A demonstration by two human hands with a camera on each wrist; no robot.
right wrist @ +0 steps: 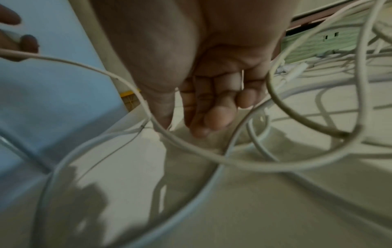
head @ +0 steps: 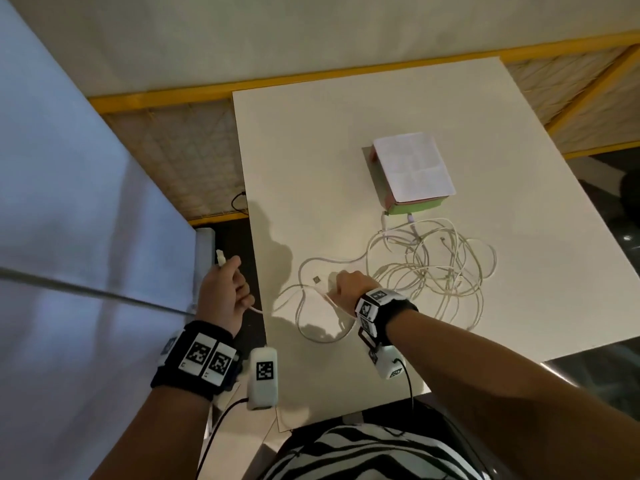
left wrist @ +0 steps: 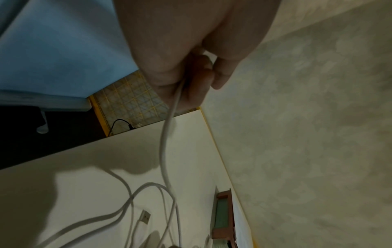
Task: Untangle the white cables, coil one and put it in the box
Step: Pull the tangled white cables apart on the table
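A tangle of white cables (head: 433,268) lies on the white table (head: 311,150), just in front of the box (head: 412,171), which has green and red sides and a white top. My left hand (head: 225,289) hangs off the table's left edge and grips one white cable (left wrist: 164,142); the plug end (head: 220,258) sticks out above the fist. That cable runs right to my right hand (head: 349,282). The right hand (right wrist: 201,117) has loosely bent fingers touching the table, with the cable (right wrist: 233,161) passing just under the thumb. A small connector (head: 316,279) lies beside it.
A blue-grey surface (head: 69,202) fills the left side, close to my left hand. Yellow-framed mesh panels (head: 194,150) stand behind the table. A black cable (head: 239,199) lies on the dark floor by the table's left edge. Bare tabletop (head: 536,271) lies right of the tangle.
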